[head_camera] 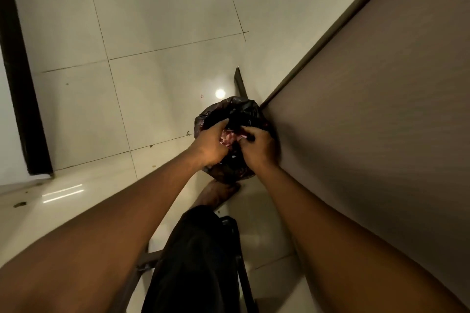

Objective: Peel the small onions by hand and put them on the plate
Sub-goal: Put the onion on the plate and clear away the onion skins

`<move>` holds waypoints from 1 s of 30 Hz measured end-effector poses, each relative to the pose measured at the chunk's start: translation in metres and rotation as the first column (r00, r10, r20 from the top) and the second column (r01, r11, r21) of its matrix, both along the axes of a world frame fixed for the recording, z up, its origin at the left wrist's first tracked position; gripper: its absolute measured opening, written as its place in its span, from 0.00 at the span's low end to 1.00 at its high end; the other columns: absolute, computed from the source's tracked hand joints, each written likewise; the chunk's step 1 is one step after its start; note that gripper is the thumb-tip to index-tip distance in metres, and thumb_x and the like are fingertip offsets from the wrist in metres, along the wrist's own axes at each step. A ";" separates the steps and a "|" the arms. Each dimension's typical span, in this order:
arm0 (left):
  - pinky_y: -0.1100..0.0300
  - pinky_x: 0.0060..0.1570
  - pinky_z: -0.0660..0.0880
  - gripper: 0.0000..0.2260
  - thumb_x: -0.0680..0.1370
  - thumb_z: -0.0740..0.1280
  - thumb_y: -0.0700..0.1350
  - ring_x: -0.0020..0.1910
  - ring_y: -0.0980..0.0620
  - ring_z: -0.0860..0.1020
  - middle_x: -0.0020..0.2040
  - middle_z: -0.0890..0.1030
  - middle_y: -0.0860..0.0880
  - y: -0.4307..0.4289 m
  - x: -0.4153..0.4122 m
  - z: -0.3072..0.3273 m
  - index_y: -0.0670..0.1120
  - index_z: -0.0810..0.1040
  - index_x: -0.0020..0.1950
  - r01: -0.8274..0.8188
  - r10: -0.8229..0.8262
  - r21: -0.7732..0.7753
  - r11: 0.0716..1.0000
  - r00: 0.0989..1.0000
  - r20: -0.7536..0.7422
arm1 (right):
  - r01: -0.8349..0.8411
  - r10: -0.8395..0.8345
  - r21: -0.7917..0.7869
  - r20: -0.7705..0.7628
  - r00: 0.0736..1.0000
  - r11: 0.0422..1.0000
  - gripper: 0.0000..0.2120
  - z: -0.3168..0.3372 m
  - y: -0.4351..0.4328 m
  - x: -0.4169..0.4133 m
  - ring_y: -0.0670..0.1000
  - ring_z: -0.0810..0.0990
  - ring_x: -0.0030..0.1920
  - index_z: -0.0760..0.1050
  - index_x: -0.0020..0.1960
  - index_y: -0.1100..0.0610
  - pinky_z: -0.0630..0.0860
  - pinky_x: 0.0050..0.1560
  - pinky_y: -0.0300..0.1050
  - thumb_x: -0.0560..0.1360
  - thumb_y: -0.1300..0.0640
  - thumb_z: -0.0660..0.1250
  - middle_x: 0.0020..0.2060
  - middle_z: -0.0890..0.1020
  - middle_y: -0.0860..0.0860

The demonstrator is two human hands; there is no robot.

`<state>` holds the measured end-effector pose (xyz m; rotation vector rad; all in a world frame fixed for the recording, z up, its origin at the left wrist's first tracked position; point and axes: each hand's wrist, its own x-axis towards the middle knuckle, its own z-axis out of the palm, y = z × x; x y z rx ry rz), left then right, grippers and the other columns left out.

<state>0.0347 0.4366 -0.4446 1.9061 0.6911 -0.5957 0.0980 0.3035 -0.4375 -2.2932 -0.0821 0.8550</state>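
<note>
Both hands over black plastic bag (237,109) on tiled floor (152,20), left of brown worktop (381,84). Left hand (212,143) curled around pink onion pieces (228,138); right hand (259,146) pinches them at fingertips. Bare foot (216,193) just near of bag.
</note>
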 end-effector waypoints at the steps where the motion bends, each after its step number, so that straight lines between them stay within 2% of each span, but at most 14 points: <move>1: 0.60 0.69 0.70 0.32 0.81 0.69 0.40 0.75 0.47 0.73 0.78 0.73 0.46 0.000 0.000 0.002 0.50 0.63 0.83 -0.006 0.006 0.005 1.000 1.000 0.012 | 0.030 -0.030 -0.001 0.004 1.000 1.000 0.15 0.001 0.000 0.000 0.53 0.81 0.65 0.82 0.68 0.56 0.75 0.65 0.41 0.82 0.62 0.68 0.64 0.84 0.53; 4: 0.67 0.59 0.70 0.25 0.82 0.66 0.40 0.69 0.50 0.78 0.74 0.77 0.47 -0.004 -0.002 0.025 0.49 0.69 0.80 -0.060 0.056 0.053 0.997 0.996 0.069 | 0.175 -0.176 0.040 0.002 0.984 0.984 0.14 0.019 -0.003 -0.007 0.53 0.85 0.60 0.83 0.65 0.56 0.82 0.64 0.53 0.82 0.63 0.67 0.60 0.86 0.52; 6: 0.75 0.53 0.68 0.23 0.83 0.65 0.40 0.63 0.55 0.79 0.72 0.79 0.48 -0.009 -0.008 0.049 0.50 0.71 0.79 -0.100 0.088 0.096 0.990 0.988 0.125 | 0.283 -0.284 0.102 -0.008 0.959 0.954 0.13 0.042 -0.003 -0.018 0.50 0.86 0.57 0.84 0.63 0.54 0.84 0.61 0.53 0.82 0.63 0.67 0.57 0.86 0.50; 8: 0.79 0.49 0.67 0.22 0.83 0.66 0.40 0.57 0.59 0.80 0.69 0.81 0.50 -0.016 -0.016 0.087 0.51 0.73 0.77 -0.126 0.103 0.107 0.986 0.974 0.200 | 0.362 -0.363 0.185 -0.030 0.931 0.914 0.14 0.080 -0.007 -0.032 0.48 0.86 0.57 0.84 0.64 0.53 0.83 0.62 0.51 0.82 0.62 0.66 0.57 0.87 0.48; 10: 0.76 0.53 0.72 0.20 0.83 0.67 0.40 0.56 0.62 0.81 0.67 0.82 0.53 -0.027 -0.029 0.134 0.51 0.76 0.76 -0.158 0.130 0.084 0.984 0.952 0.276 | 0.401 -0.401 0.254 -0.051 0.915 0.880 0.14 0.127 -0.014 -0.052 0.45 0.85 0.58 0.84 0.64 0.50 0.82 0.63 0.49 0.82 0.61 0.66 0.57 0.86 0.45; 13: 0.66 0.62 0.77 0.18 0.83 0.68 0.42 0.60 0.63 0.82 0.65 0.83 0.56 -0.046 -0.052 0.208 0.53 0.79 0.73 -0.199 0.166 0.053 0.979 0.914 0.369 | 0.439 -0.450 0.366 -0.059 0.891 0.821 0.15 0.206 -0.034 -0.089 0.40 0.84 0.58 0.83 0.64 0.50 0.81 0.64 0.42 0.83 0.62 0.66 0.57 0.86 0.43; 16: 0.60 0.64 0.79 0.16 0.82 0.69 0.44 0.60 0.64 0.82 0.62 0.85 0.58 -0.071 -0.079 0.288 0.54 0.81 0.70 -0.207 0.183 0.009 0.978 0.888 0.423 | 0.415 -0.463 0.461 -0.009 0.886 0.784 0.16 0.291 -0.063 -0.129 0.39 0.84 0.60 0.83 0.65 0.52 0.81 0.65 0.44 0.82 0.64 0.66 0.57 0.87 0.43; 20: 0.69 0.57 0.79 0.15 0.82 0.69 0.43 0.56 0.67 0.83 0.58 0.85 0.59 -0.120 -0.119 0.394 0.53 0.82 0.68 -0.085 0.070 0.007 0.996 0.861 0.504 | 0.384 -0.518 0.562 0.095 0.850 0.733 0.16 0.396 -0.121 -0.177 0.42 0.84 0.60 0.84 0.64 0.54 0.80 0.65 0.46 0.81 0.68 0.67 0.57 0.87 0.44; 23: 0.71 0.55 0.78 0.14 0.82 0.70 0.42 0.55 0.67 0.83 0.57 0.85 0.60 -0.148 -0.137 0.444 0.52 0.83 0.67 -0.004 0.008 -0.009 1.000 0.833 0.553 | 0.342 -0.540 0.601 0.181 0.822 0.722 0.17 0.442 -0.159 -0.200 0.46 0.85 0.60 0.85 0.63 0.55 0.81 0.64 0.48 0.80 0.69 0.67 0.56 0.87 0.46; 26: 0.72 0.55 0.78 0.14 0.81 0.70 0.39 0.54 0.66 0.84 0.55 0.86 0.60 -0.195 -0.151 0.483 0.52 0.84 0.65 0.118 -0.054 -0.069 0.991 0.800 0.597 | 0.349 -0.617 0.627 0.275 0.737 0.697 0.18 0.482 -0.211 -0.221 0.48 0.85 0.60 0.84 0.63 0.55 0.81 0.65 0.51 0.79 0.70 0.67 0.57 0.87 0.46; 30: 0.65 0.60 0.79 0.15 0.81 0.70 0.40 0.57 0.63 0.84 0.58 0.86 0.59 -0.257 -0.159 0.506 0.52 0.83 0.66 0.316 -0.184 -0.085 0.945 0.727 0.661 | 0.413 -0.721 0.626 0.380 0.580 0.661 0.16 0.507 -0.273 -0.244 0.46 0.85 0.60 0.84 0.63 0.55 0.81 0.64 0.51 0.79 0.68 0.68 0.56 0.87 0.46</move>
